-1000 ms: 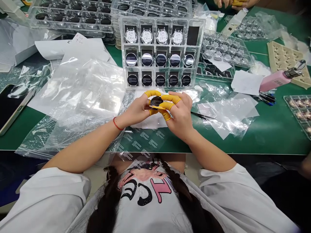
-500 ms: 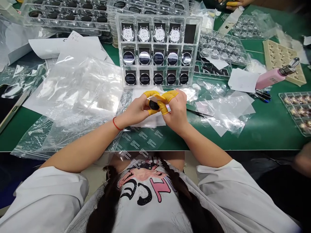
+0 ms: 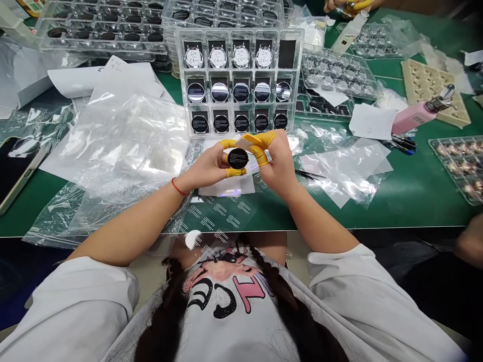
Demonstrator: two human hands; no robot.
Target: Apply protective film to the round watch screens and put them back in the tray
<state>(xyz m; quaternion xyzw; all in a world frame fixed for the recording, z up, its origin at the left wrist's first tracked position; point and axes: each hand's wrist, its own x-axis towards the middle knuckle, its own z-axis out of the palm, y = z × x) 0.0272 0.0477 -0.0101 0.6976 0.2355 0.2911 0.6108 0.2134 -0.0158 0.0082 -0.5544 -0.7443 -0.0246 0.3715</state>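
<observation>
My left hand [image 3: 209,167], with yellow finger cots, grips a round black watch head [image 3: 238,158] by its edge between thumb and fingers. The dial side with small white print faces up. My right hand [image 3: 278,161], also in yellow finger cots, is closed in a pinch on a small white piece of paper or cloth [image 3: 243,144] just above the watch head. In front of both hands, a clear plastic tray [image 3: 301,65] stands propped up, holding rows of watch heads, some with backs showing and some with printed dials. A white round piece [image 3: 193,240] shows at the table's front edge.
Clear plastic bags [image 3: 132,141] and papers cover the left side near a phone [image 3: 18,168]. Stacked trays [image 3: 101,35] stand behind. To the right are tweezers [image 3: 310,174], a pink bottle [image 3: 413,118], pens [image 3: 403,144] and more trays. Another person's hand [image 3: 349,6] shows at the back.
My right hand has drawn slightly up and right with the white piece, uncovering the watch head's printed dial. A white round piece has appeared at the table's front edge.
</observation>
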